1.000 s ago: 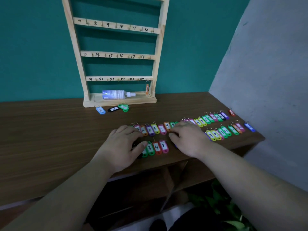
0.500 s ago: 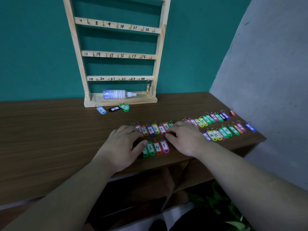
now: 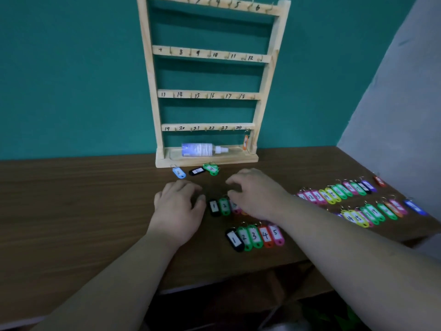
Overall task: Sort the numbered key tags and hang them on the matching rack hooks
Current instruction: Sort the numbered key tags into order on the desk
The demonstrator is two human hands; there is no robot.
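Left hand (image 3: 177, 209) rests on surface (image 3: 71, 211), grip relaxed, empty; right hand (image 3: 256, 197) covers tag row (image 3: 224, 206), grip cannot be told. Best: slide tags flat, numerals up.

Dim, soft blur (hands especially), wide-angle warping

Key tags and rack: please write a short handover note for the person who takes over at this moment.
Left hand rests loosely curled on the table, holding nothing. Right hand covers part of the middle tag row; grip unclear.
Tags lie sorted in rows: near row 1 to 5, two long rows at right; three loose tags by the rack.
Done: one orange tag hangs at hook 24.
Left: hang all the rest.
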